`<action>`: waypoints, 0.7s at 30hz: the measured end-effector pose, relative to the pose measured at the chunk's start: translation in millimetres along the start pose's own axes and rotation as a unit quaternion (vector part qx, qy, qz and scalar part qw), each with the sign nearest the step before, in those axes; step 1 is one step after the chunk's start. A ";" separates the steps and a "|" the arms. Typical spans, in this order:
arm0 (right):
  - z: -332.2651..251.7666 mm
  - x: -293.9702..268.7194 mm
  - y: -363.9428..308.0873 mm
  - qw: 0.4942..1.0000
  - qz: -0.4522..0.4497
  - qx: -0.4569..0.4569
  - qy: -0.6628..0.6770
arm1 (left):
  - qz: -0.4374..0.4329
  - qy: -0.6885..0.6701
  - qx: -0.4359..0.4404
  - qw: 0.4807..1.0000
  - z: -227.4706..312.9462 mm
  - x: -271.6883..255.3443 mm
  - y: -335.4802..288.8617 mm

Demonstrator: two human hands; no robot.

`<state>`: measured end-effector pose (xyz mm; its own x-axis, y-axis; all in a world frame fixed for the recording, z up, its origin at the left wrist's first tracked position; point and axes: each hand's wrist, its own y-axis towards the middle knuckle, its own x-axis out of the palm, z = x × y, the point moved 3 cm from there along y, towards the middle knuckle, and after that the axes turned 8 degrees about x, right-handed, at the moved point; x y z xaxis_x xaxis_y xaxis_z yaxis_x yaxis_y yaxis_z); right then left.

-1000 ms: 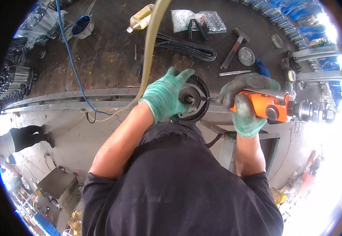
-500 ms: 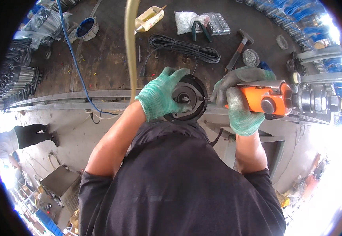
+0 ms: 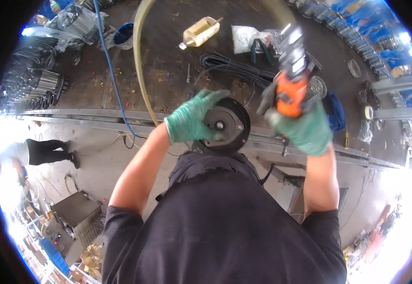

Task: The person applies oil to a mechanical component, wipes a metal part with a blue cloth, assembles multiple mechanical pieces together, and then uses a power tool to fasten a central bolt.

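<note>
A round black metal housing (image 3: 234, 124) with a hub in its middle sits at the bench's near edge, in front of my body. My left hand (image 3: 191, 118), in a green glove, is closed on its left side, thumb over the face. My right hand (image 3: 305, 130), gloved too, grips an orange pneumatic power tool (image 3: 291, 97). Motion blurs the tool; its silver end points up and away, over the bench to the right of the housing. A gap separates tool and housing. A coil of black cable (image 3: 239, 68) lies just beyond them.
On the dark workbench (image 3: 163, 71) lie a cut-open plastic bottle (image 3: 201, 32), bags of small hardware (image 3: 246, 40) and a bowl of small parts (image 3: 317, 87). A beige hose (image 3: 139, 57) and blue hose (image 3: 108, 66) cross it. Metal parts (image 3: 37, 90) crowd the left. Another person (image 3: 47, 154) stands farther left.
My right hand has drawn the power tool away from the housing and swung its silver end from pointing right to pointing away. My left hand still holds the housing; the view has shifted slightly.
</note>
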<state>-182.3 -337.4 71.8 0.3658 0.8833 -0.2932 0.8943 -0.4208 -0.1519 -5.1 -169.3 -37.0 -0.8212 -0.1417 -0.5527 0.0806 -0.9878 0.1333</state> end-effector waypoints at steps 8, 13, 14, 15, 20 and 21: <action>66.1 44.1 -0.5 0.998 -0.018 0.063 -0.022 | 0.216 -0.392 -0.115 0.887 -57.5 9.8 -22.5; 76.2 44.5 4.5 0.997 -0.010 0.083 0.004 | 0.210 0.065 -0.169 0.961 -140.2 25.2 22.5; 75.4 45.8 3.4 0.992 -0.003 0.120 0.031 | 0.180 0.124 -0.195 0.956 -156.5 30.6 35.6; 72.5 46.3 4.4 0.986 0.003 0.154 0.059 | 0.151 0.184 -0.220 0.946 -177.1 33.6 46.3; 70.6 45.1 6.7 0.987 0.018 0.154 0.034 | -0.014 0.320 -0.188 0.928 -259.2 51.6 84.0; 68.6 44.2 6.6 0.989 0.016 0.146 0.008 | 0.002 0.339 -0.163 0.927 -266.5 54.3 82.5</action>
<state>-177.9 -315.3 -7.0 0.3995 0.8706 -0.2872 0.7699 -0.4887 -0.4103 107.4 -275.8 -275.2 -0.2866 -0.0440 -0.9570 0.3387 -0.9391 -0.0582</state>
